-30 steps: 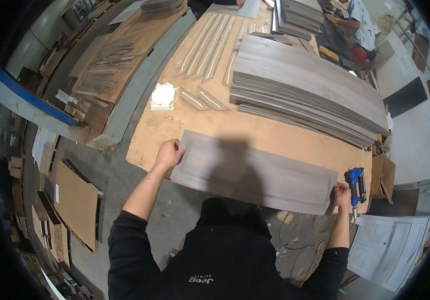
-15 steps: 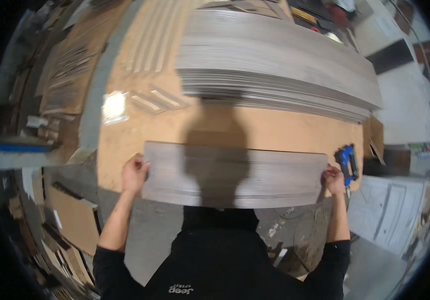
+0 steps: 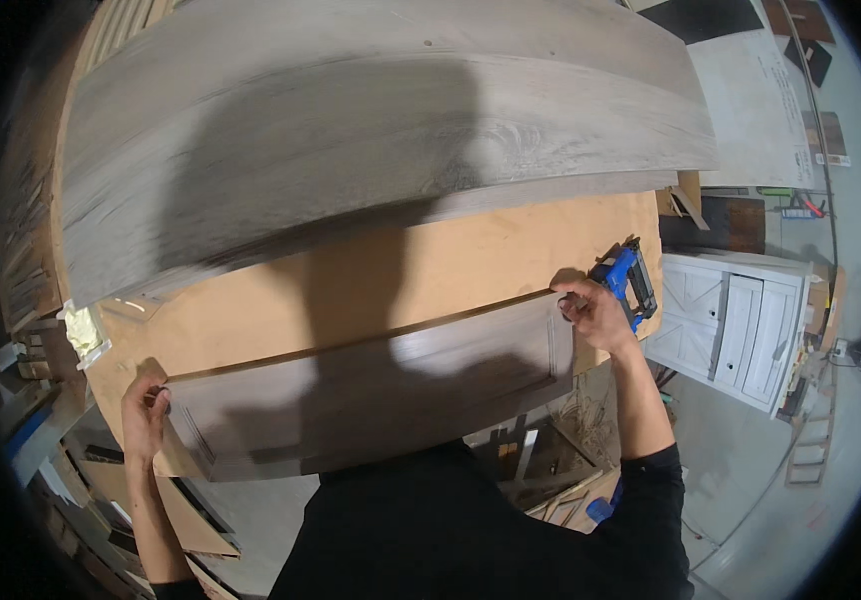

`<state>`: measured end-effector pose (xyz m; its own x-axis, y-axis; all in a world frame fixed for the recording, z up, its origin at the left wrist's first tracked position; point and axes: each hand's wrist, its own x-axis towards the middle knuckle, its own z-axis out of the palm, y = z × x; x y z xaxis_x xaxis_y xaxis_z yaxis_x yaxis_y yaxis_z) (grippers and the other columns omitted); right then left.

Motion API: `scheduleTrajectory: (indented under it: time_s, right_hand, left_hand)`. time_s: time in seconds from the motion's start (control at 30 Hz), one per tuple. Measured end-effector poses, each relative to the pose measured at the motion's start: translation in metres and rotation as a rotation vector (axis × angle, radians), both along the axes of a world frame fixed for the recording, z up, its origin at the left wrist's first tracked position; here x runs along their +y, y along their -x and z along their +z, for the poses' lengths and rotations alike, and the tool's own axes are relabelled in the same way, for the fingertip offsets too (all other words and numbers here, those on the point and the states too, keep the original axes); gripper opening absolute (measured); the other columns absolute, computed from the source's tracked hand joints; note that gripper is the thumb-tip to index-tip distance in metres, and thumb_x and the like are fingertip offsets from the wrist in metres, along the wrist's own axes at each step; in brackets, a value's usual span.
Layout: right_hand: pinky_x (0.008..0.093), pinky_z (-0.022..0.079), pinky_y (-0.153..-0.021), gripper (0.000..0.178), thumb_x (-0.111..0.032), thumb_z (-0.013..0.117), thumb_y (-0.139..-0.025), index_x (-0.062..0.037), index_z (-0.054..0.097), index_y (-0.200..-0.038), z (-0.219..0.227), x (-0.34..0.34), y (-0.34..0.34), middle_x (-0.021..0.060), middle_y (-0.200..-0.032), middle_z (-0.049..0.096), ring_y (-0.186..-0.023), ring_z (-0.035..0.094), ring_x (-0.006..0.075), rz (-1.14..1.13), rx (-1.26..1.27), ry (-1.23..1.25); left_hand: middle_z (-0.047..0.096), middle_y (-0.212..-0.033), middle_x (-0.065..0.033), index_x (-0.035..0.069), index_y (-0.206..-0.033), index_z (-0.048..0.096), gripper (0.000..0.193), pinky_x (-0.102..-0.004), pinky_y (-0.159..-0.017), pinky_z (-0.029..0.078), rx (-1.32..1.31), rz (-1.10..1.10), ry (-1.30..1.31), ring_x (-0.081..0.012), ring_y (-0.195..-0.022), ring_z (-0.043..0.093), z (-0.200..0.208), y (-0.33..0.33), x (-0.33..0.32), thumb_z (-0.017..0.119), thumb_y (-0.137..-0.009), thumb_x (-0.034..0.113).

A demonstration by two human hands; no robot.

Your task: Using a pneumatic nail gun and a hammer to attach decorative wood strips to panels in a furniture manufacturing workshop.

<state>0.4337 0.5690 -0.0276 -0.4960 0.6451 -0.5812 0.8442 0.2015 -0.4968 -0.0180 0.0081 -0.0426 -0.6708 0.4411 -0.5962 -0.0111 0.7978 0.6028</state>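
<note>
I hold one grey wood-grain panel (image 3: 371, 395) by its two short ends, lifted at the near edge of the worktop (image 3: 381, 270). My left hand (image 3: 144, 415) grips its left end, fingers curled round the edge; my right hand (image 3: 596, 315) is closed on its right end, near the worktop's right edge. The panel spans the whole gap between my hands, tilted so its right end sits higher in the picture than its left, and it has a framed border running round its face. Just beyond my right hand lies one blue power tool (image 3: 629, 282) at the worktop's right edge. Across the far side rests a stack of long grey planks (image 3: 371, 130); I cannot count them. One white cabinet (image 3: 741, 320) stands on the floor to my right.
</note>
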Motion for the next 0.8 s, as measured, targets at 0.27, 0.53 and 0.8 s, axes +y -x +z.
scheduleTrajectory:
  time_s: [0.27, 0.53, 0.8]
  right_hand:
    - [0.0277, 0.054, -0.073, 0.032, 0.003, 0.070, -0.091, -0.0105, 0.073, -0.120, 0.001, 0.002, 0.003, 0.0055, -0.097, 0.069, -0.082, 0.065, 0.0131, 0.114, 0.004, -0.096]
    - [0.0288, 0.052, -0.074, 0.030, -0.003, 0.072, -0.092, -0.0127, 0.074, -0.121, 0.002, -0.003, 0.005, 0.0053, -0.096, 0.070, -0.080, 0.063, 0.0139, 0.092, -0.033, -0.112]
    - [0.0324, 0.054, -0.081, 0.025, -0.018, 0.073, -0.093, -0.0061, 0.074, -0.116, -0.022, -0.025, -0.025, 0.0101, -0.091, 0.074, -0.083, 0.069, 0.0183, -0.206, 0.102, -0.237]
  left_hand:
    - [0.061, -0.092, -0.0044, 0.001, -0.113, 0.066, 0.019, -0.0271, -0.066, 0.050, 0.104, -0.007, 0.023, -0.0121, -0.073, 0.058, 0.001, -0.007, 0.003, 0.063, -0.095, -0.005]
    - [0.057, -0.089, -0.0028, -0.002, -0.110, 0.066, 0.017, -0.0259, -0.065, 0.046, 0.119, 0.015, 0.010, -0.0104, -0.072, 0.053, -0.006, -0.007, -0.006, 0.066, -0.094, -0.005]
    - [0.058, -0.089, -0.0038, 0.000, -0.127, 0.062, 0.032, -0.0279, -0.070, 0.048, 0.107, 0.160, -0.055, -0.0119, -0.080, 0.055, -0.011, -0.025, -0.007, 0.067, -0.096, 0.003]
